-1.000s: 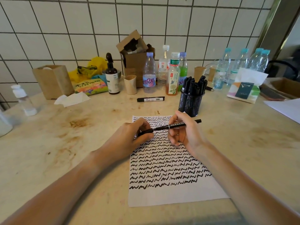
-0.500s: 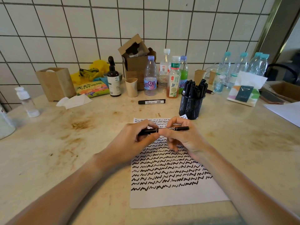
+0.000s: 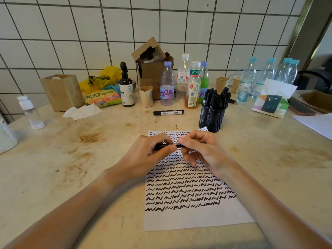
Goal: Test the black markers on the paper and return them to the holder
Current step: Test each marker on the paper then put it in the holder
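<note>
A thin black marker [image 3: 173, 145] lies level between my two hands above the top of the paper. My left hand [image 3: 149, 155] grips its left end with curled fingers. My right hand [image 3: 203, 150] pinches its right part, and the hands almost touch. The white paper [image 3: 188, 218] is covered with rows of black squiggles. Behind its top right corner stands the black mesh holder [image 3: 212, 117], full of several black markers. A thicker black marker [image 3: 168, 112] with a white label lies flat on the table behind the paper.
Along the tiled wall stand several bottles, a brown spray bottle [image 3: 126, 88], paper cups, an open cardboard box [image 3: 152, 69] and a paper bag [image 3: 62, 91]. A tissue pack [image 3: 272, 103] sits at the right, a small white-capped bottle [image 3: 29, 112] at the left.
My hands have drawn together along the marker; its long right end, which stuck out past my right hand, is now hidden inside the grip.
</note>
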